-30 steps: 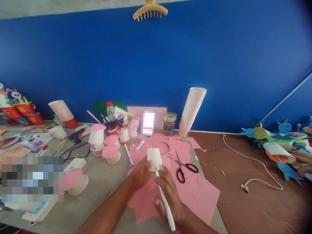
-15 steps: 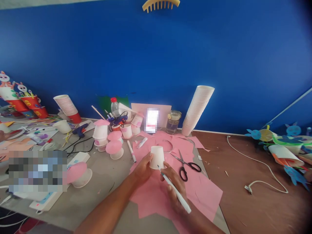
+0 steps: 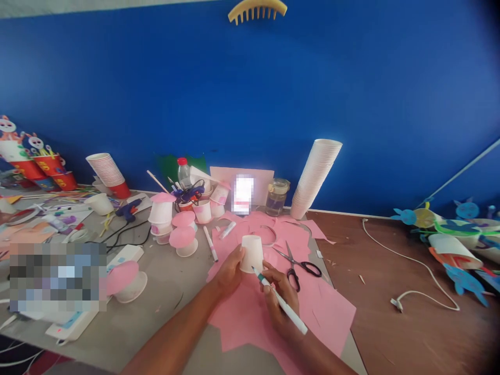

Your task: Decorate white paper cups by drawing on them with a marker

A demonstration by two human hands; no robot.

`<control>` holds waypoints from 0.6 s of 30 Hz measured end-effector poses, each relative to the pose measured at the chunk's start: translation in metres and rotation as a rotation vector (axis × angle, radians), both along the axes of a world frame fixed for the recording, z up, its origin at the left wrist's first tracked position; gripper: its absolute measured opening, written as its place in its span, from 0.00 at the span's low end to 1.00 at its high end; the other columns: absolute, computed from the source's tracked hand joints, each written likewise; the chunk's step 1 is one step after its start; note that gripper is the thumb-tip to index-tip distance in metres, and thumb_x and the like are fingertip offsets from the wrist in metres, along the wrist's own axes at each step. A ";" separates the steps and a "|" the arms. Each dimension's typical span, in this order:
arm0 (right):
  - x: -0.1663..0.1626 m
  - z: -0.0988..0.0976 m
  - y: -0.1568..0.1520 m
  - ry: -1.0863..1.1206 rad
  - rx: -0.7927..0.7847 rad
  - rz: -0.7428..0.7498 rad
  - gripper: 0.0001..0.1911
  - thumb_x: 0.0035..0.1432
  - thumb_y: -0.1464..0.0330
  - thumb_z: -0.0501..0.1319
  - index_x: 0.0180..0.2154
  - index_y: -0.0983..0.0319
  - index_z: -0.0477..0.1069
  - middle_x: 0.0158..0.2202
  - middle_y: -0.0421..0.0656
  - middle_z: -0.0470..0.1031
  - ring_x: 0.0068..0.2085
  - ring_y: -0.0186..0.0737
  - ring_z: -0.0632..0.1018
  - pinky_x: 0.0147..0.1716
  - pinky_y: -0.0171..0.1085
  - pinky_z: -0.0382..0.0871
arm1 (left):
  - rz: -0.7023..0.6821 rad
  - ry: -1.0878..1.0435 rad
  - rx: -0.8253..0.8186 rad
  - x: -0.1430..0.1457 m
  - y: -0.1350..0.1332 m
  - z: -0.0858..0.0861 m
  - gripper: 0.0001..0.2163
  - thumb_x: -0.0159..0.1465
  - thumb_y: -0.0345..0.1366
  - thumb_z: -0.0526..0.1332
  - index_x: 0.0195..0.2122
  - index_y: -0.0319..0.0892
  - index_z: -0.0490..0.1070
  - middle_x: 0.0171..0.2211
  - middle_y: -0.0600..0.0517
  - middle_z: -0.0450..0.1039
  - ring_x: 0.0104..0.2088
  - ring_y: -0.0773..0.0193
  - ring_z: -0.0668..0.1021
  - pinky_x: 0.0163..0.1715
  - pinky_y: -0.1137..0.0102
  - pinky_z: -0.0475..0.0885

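- A blue wall point(image 3: 250, 94) rises behind your cluttered grey tabletop point(image 3: 167, 297).
- Your left hand point(image 3: 229, 271) curls around the side of an upside-down white paper cup point(image 3: 252, 252), over pink paper point(image 3: 240, 320).
- Your right hand point(image 3: 282, 298) closes around a white marker point(image 3: 289, 311), its tip near the cup's rim; contact is unclear.
- Open black-handled scissors point(image 3: 296, 262) lie on the paper just beyond your right hand.
- Farther back, a lidded jar point(image 3: 276, 200) stands beside a leaning cup stack point(image 3: 316, 177).

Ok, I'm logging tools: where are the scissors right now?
In the head view, the scissors lie open on the pink paper, right of centre, just beyond the right hand.
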State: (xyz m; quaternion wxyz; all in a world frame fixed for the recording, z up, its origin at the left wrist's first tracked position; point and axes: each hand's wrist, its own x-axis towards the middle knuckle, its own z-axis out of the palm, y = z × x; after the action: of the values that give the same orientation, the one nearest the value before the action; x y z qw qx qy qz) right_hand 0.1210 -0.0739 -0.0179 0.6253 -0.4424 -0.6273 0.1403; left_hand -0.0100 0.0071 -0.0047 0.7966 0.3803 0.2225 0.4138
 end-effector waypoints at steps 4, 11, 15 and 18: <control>0.000 -0.002 0.003 -0.009 0.025 -0.022 0.09 0.61 0.72 0.55 0.44 0.58 0.68 0.39 0.46 0.78 0.54 0.48 0.77 0.46 0.42 0.76 | 0.050 0.050 0.038 0.000 0.000 0.000 0.18 0.64 0.51 0.59 0.38 0.38 0.72 0.34 0.48 0.73 0.36 0.59 0.73 0.39 0.66 0.65; 0.000 -0.002 0.004 -0.029 0.025 -0.009 0.10 0.60 0.74 0.56 0.42 0.57 0.69 0.37 0.45 0.78 0.53 0.47 0.77 0.47 0.42 0.75 | 0.072 0.089 0.070 0.000 0.002 -0.004 0.20 0.64 0.51 0.58 0.44 0.39 0.72 0.36 0.47 0.73 0.36 0.60 0.72 0.37 0.67 0.65; 0.001 0.001 0.005 -0.058 0.019 -0.028 0.09 0.60 0.74 0.55 0.41 0.58 0.70 0.36 0.45 0.79 0.52 0.47 0.78 0.46 0.41 0.76 | 0.080 0.094 0.096 0.001 0.002 -0.002 0.20 0.64 0.51 0.58 0.47 0.39 0.71 0.36 0.47 0.73 0.33 0.63 0.71 0.34 0.68 0.64; 0.001 0.003 0.005 -0.068 0.020 -0.020 0.09 0.60 0.74 0.55 0.41 0.58 0.69 0.36 0.45 0.78 0.50 0.47 0.79 0.45 0.41 0.76 | 0.077 0.093 0.098 0.002 0.002 -0.002 0.20 0.64 0.49 0.59 0.50 0.40 0.70 0.37 0.48 0.73 0.33 0.63 0.71 0.34 0.69 0.64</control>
State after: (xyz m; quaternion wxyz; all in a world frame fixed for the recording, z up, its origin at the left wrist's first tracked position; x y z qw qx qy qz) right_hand 0.1223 -0.0688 -0.0144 0.6093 -0.4468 -0.6452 0.1127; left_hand -0.0082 0.0095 -0.0063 0.7493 0.4290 0.2529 0.4365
